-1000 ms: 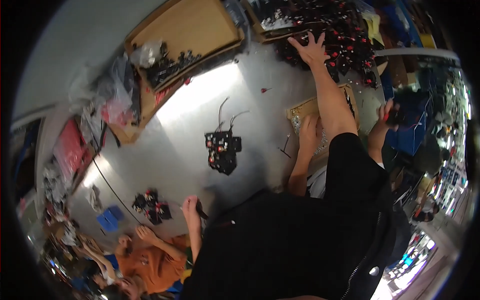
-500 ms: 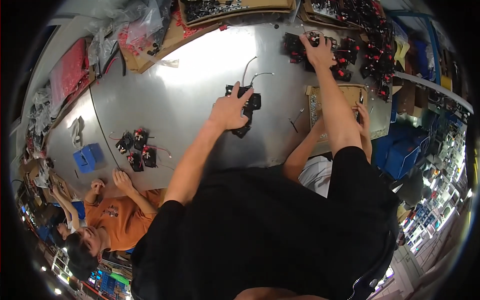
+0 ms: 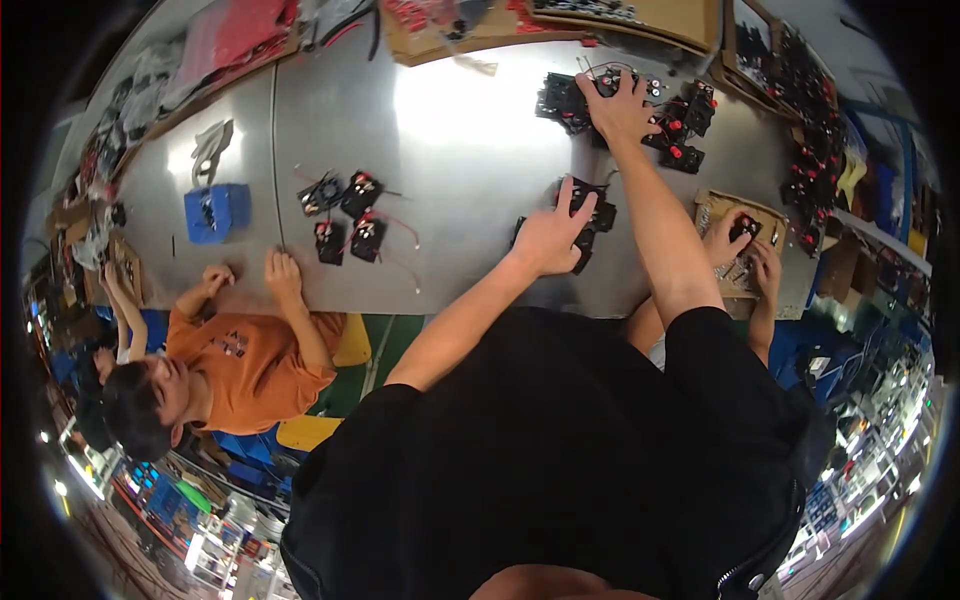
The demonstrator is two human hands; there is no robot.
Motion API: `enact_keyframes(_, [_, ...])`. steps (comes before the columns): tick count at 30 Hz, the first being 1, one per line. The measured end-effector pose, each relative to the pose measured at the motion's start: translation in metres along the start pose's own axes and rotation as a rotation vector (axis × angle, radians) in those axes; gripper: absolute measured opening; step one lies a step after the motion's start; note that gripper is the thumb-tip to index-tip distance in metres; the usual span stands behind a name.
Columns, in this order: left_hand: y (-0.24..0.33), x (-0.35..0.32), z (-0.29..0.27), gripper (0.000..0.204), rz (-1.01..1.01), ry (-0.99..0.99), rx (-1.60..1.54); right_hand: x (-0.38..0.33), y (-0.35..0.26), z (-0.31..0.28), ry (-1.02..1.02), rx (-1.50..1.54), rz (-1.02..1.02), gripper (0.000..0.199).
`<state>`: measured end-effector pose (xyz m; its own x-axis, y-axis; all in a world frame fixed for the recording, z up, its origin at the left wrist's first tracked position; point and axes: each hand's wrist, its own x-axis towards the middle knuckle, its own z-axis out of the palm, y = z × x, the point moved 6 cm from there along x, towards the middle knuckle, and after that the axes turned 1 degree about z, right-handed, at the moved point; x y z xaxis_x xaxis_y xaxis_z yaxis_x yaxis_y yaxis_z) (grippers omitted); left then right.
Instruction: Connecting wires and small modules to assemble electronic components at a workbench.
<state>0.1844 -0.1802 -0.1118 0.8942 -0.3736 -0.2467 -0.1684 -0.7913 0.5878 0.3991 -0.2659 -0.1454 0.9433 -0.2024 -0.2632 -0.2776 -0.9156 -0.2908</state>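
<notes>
Head: fan stack (image 3: pixel 592 222) under L hand (image 3: pixel 548 238)

The broad metal worktable (image 3: pixel 460 140) is pale silver-grey with a white glare patch. The small square fan units under the left hand (image 3: pixel 548 238) are black, as is the cluster of fan units (image 3: pixel 690 120) by the right hand (image 3: pixel 618 105), which carries red dots and red wiring. A small rectangular plastic box (image 3: pixel 216 212) is bright blue. The seated person's short-sleeved shirt (image 3: pixel 255 365) is orange. The shallow cardboard trays (image 3: pixel 650 20) are tan-brown.
</notes>
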Motion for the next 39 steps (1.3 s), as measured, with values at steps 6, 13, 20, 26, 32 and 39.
enact_keyframes(6, [-0.046,-0.094,-0.037,0.082,-0.312,0.221,-0.067,-0.049,-0.081,0.034,-0.021,0.001,-0.078,0.098])
enact_keyframes(13, [-0.181,-0.176,-0.122,0.086,-0.615,0.624,0.035,-0.103,-0.17,0.076,-0.023,0.051,-0.103,0.095])
enact_keyframes(20, [-0.209,-0.183,-0.103,0.08,-0.746,0.228,-0.05,-0.154,-0.258,0.121,-0.049,0.039,-0.13,0.095])
enact_keyframes(26, [-0.189,-0.184,-0.069,0.076,-0.579,0.385,0.052,-0.179,-0.307,0.141,-0.003,0.081,-0.003,0.09])
enact_keyframes(32, [-0.172,-0.196,-0.076,0.07,-0.448,0.492,0.109,-0.198,-0.355,0.174,-0.281,0.15,0.055,0.086])
enact_keyframes(39, [-0.143,-0.175,-0.06,0.074,-0.4,0.276,0.055,-0.111,-0.34,0.087,-0.335,0.05,-0.948,0.096])
